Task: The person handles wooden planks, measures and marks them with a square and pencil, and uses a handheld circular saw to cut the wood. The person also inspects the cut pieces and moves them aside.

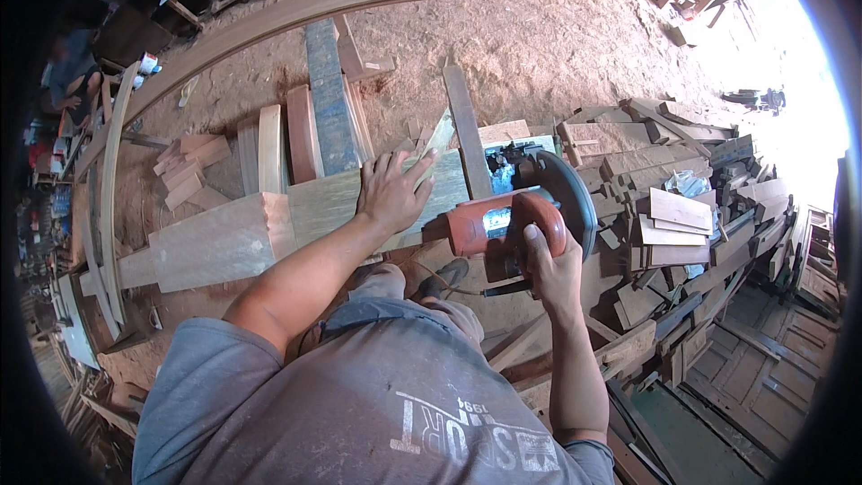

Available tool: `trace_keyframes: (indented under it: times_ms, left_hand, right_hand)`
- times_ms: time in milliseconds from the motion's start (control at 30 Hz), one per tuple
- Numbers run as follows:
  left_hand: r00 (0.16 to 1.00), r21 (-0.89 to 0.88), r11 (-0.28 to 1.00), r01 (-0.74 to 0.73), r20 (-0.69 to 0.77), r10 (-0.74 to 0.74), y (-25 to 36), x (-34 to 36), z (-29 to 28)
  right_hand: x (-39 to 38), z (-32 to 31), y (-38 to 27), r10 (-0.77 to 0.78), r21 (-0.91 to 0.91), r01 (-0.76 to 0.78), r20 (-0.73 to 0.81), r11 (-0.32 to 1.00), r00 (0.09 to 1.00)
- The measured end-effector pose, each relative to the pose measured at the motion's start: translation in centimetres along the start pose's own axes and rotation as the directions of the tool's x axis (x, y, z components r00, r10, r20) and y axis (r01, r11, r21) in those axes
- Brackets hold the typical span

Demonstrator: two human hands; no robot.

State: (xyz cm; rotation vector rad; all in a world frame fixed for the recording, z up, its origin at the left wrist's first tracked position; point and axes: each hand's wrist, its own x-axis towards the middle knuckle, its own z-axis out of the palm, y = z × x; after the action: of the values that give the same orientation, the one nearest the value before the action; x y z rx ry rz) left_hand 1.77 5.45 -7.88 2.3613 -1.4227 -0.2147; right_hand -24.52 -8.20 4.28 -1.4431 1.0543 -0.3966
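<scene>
On the sawdust floor (557, 45) of a wood shop, a person bends over a thick plank (269, 233) that lies across low supports. Left hand (392, 190) lies flat on the plank's top, fingers spread, pressing it down near its right end. Right hand (549, 262) is wrapped tight around the rear handle of a red circular saw (512, 216), whose dark round guard (575, 198) sits just past the plank's right end; the blade itself is hidden under the guard. A thin cord runs from the saw down toward the person's foot.

By the look of it, the step in hand is a cut at the plank's end, with the saw set at the edge and the plank steadied. Whether the blade is already in the wood I cannot tell. A next push would call for a firm, level hold on the saw, the flat hand kept well clear of the blade's line, and the cord kept out of the way.

A pile of offcuts (673, 207) is stacked just right of the saw. A long curved beam (296, 9) arcs across the floor beyond, and short boards (189, 166) lie near the plank's far side.
</scene>
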Motion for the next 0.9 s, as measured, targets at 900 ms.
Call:
trace_keyframes:
  times_ms: [900]
  left_hand:
    - [1.000,-0.020,1.000,0.003,-0.015,-0.004,-0.1,-0.1,0.2]
  right_hand:
    - [3.5,1.6,-2.0,-0.028,-0.037,0.028,0.015,0.999,1.000]
